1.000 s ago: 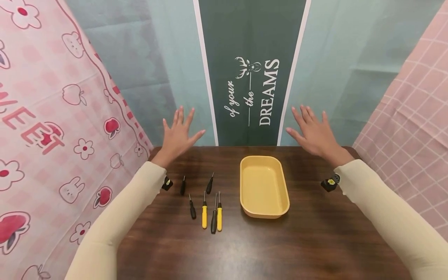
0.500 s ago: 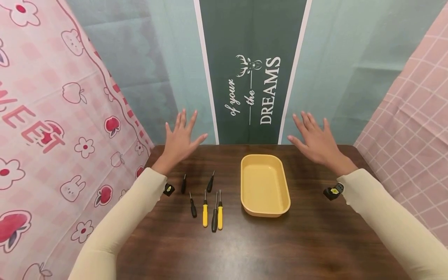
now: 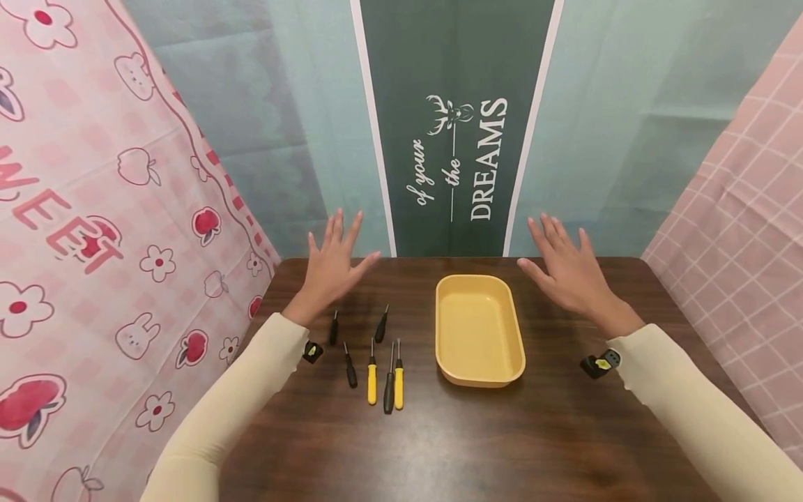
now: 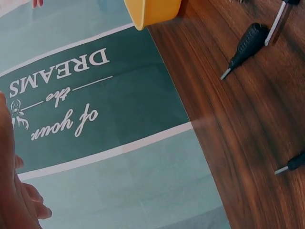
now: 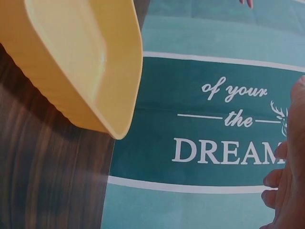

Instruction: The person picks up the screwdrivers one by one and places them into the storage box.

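Note:
My left hand [image 3: 331, 270] is raised with fingers spread above the table's back left, holding nothing. Below and right of it lie several screwdrivers: short black ones such as the black screwdriver [image 3: 381, 328], a longer black screwdriver [image 3: 389, 392], and two with yellow handles, the left yellow screwdriver [image 3: 372, 383] and the right yellow screwdriver [image 3: 399, 387]. My right hand [image 3: 572, 275], also spread and holding nothing, hovers right of a yellow rectangular tray [image 3: 479, 382]. Nothing lies in the tray. The right wrist view shows the tray's corner [image 5: 119, 129] near the table's back edge.
Dark wood-grain table [image 3: 439, 446] carries the tools and tray. A green printed cloth [image 3: 458, 63] hangs behind its back edge. Pink patterned cloth [image 3: 157, 230] stands on the left, pink checked cloth [image 3: 740, 209] on the right. Each wrist bears a small black camera.
Both hands have come slightly down and nearer in the head view, still spread. The view itself has shifted a little. Screwdrivers and tray stay in place on the table.

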### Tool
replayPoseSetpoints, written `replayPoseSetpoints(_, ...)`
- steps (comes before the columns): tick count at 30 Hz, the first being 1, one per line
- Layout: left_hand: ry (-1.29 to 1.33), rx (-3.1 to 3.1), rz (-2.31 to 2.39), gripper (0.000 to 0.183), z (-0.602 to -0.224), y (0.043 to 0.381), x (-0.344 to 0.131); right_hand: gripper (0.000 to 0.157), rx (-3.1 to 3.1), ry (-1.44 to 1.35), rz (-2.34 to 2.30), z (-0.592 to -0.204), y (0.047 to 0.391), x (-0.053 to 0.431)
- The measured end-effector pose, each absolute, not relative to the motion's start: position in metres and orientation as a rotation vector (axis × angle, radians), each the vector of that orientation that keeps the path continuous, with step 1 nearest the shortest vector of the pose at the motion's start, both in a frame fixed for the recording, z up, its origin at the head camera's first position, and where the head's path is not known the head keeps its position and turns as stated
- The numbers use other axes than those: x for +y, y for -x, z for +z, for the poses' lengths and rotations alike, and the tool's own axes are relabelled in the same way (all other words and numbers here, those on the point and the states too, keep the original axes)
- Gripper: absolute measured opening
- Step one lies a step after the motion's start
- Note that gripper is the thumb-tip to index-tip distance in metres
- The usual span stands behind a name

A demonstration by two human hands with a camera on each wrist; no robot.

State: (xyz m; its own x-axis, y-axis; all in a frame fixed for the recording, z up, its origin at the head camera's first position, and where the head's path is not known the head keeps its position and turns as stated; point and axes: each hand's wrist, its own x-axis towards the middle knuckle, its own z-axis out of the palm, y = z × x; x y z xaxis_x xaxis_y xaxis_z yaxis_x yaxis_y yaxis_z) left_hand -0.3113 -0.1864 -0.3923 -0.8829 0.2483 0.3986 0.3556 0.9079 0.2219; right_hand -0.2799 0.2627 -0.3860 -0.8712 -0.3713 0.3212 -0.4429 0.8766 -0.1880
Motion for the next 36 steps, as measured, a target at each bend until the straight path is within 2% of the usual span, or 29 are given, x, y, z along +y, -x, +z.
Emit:
replayPoseSetpoints(19, 0.459, -2.716, -0.447, 0.085, -0.408, 0.288, -0.189, 0.075, -2.762, -0.609, 0.535, -0.412, 0.251, 0.257)
replayPoseSetpoints(36, 0.446, -2.779, -0.507, 0.074, -0.43, 0.275, -0.191, 0.071, -2.776, -0.565, 0.671, -0.447, 0.238, 0.255)
